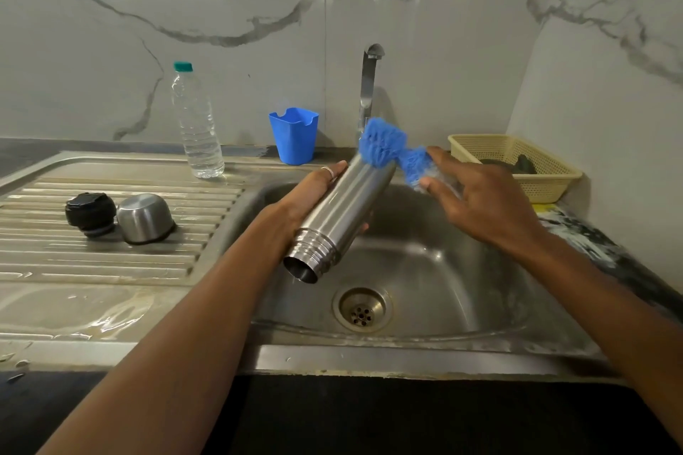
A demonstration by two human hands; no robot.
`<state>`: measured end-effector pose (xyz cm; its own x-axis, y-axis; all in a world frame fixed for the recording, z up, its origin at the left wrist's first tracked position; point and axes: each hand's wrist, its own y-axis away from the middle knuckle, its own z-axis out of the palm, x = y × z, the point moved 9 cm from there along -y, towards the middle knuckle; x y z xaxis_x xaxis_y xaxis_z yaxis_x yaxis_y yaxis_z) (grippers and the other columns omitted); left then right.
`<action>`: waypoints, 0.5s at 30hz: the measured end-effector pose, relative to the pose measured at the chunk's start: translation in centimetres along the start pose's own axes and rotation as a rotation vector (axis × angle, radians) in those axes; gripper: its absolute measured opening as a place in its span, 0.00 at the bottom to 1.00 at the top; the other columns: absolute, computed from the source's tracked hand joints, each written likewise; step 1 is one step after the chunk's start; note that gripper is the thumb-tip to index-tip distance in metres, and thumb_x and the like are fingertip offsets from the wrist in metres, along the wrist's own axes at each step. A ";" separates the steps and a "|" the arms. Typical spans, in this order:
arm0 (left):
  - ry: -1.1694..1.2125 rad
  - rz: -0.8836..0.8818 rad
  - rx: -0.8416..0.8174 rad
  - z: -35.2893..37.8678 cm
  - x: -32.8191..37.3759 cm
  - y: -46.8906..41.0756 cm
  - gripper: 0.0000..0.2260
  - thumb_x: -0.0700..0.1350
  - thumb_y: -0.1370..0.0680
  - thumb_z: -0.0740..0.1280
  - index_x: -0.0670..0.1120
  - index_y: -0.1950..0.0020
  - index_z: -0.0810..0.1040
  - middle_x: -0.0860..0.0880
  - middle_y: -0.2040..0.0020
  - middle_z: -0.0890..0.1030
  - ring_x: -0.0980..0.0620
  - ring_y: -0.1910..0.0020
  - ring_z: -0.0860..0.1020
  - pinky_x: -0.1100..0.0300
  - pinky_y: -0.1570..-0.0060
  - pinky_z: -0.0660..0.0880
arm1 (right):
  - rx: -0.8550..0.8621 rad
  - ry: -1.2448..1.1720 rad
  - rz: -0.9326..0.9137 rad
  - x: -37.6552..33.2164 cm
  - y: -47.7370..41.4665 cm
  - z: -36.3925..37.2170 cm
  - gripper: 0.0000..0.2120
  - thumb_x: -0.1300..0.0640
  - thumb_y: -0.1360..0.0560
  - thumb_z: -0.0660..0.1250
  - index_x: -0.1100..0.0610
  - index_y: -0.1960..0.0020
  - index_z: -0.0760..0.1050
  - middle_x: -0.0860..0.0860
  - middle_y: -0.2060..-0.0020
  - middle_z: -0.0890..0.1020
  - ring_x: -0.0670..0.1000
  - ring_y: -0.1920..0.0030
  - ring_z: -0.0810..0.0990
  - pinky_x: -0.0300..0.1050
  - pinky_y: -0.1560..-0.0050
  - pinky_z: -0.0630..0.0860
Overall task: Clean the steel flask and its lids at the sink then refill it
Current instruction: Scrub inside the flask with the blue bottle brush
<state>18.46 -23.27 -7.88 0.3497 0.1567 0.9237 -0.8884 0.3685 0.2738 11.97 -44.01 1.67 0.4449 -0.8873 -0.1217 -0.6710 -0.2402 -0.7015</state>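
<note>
My left hand [306, 196] grips the steel flask [340, 218] over the sink basin [443, 262]. The flask is tilted, its open mouth toward me and down, its base up toward the tap [369, 85]. My right hand [476, 196] holds a blue mesh scrubber [391, 147] against the flask's base end. On the draining board [111, 251] at the left lie the black inner lid [88, 212] and the steel cup lid [145, 218], upside down, side by side.
A clear plastic water bottle [197, 125] with a green cap stands behind the draining board. A blue plastic holder [294, 135] stands left of the tap. A cream basket [517, 162] sits at the back right. The drain [362, 310] is below the flask.
</note>
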 end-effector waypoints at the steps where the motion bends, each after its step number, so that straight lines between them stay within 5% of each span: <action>1: -0.005 0.051 0.041 -0.1 0.4 0.2 0.24 0.56 0.17 0.62 0.37 0.32 0.73 0.35 0.46 0.80 0.42 0.58 0.83 0.52 0.61 0.82 | -0.017 -0.023 -0.079 -1.2 0.2 0.2 0.25 0.44 0.19 0.65 0.48 0.24 0.70 0.55 0.53 0.86 0.44 0.67 0.76 0.40 0.62 0.74; 3: -0.043 0.177 0.086 -0.2 1.0 0.9 0.09 0.43 0.14 0.58 0.40 0.41 0.75 0.37 0.48 0.77 0.46 0.59 0.80 0.61 0.62 0.79 | -0.087 -0.118 -0.273 -4.5 0.8 0.8 0.25 0.43 0.19 0.66 0.48 0.24 0.70 0.53 0.49 0.87 0.37 0.66 0.76 0.33 0.61 0.74; 4: -0.099 0.331 0.109 -0.9 1.8 2.1 0.09 0.38 0.14 0.56 0.39 0.39 0.74 0.36 0.48 0.78 0.45 0.56 0.79 0.63 0.58 0.77 | -0.132 -0.164 -0.347 -5.9 1.1 1.1 0.26 0.42 0.19 0.66 0.48 0.24 0.70 0.53 0.50 0.87 0.40 0.63 0.79 0.38 0.60 0.77; 6: -0.173 0.318 0.187 -1.1 2.9 3.0 0.13 0.34 0.15 0.53 0.32 0.35 0.73 0.38 0.46 0.82 0.46 0.47 0.82 0.60 0.47 0.77 | -0.152 -0.177 -0.406 -6.8 1.2 1.4 0.26 0.42 0.19 0.65 0.49 0.24 0.70 0.52 0.54 0.86 0.46 0.63 0.79 0.46 0.60 0.77; 9: -0.165 0.150 0.192 -0.7 2.1 0.5 0.15 0.42 0.13 0.54 0.35 0.37 0.76 0.43 0.53 0.84 0.53 0.60 0.86 0.60 0.59 0.82 | -0.009 -0.056 -0.220 -3.8 0.2 0.4 0.24 0.43 0.19 0.64 0.48 0.24 0.71 0.52 0.54 0.87 0.42 0.69 0.71 0.42 0.64 0.73; 12: 0.043 0.002 -0.086 0.4 -0.2 -0.2 0.23 0.52 0.14 0.56 0.37 0.28 0.73 0.34 0.42 0.81 0.38 0.50 0.84 0.44 0.53 0.83 | 0.033 0.051 0.015 0.4 0.0 -0.5 0.23 0.45 0.18 0.64 0.49 0.25 0.71 0.56 0.60 0.84 0.59 0.63 0.82 0.49 0.62 0.77; 15: 0.047 -0.024 -0.076 0.7 -0.2 -0.9 0.27 0.59 0.15 0.56 0.40 0.26 0.71 0.33 0.41 0.80 0.37 0.49 0.83 0.44 0.51 0.83 | 0.023 0.079 0.005 0.3 0.1 -0.5 0.24 0.44 0.18 0.63 0.49 0.24 0.70 0.57 0.57 0.86 0.59 0.59 0.84 0.49 0.60 0.78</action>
<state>18.92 -24.28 -8.14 0.3855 0.1897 0.9030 -0.8553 0.4407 0.2725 11.77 -44.45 1.93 0.3924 -0.9171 -0.0701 -0.6587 -0.2270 -0.7173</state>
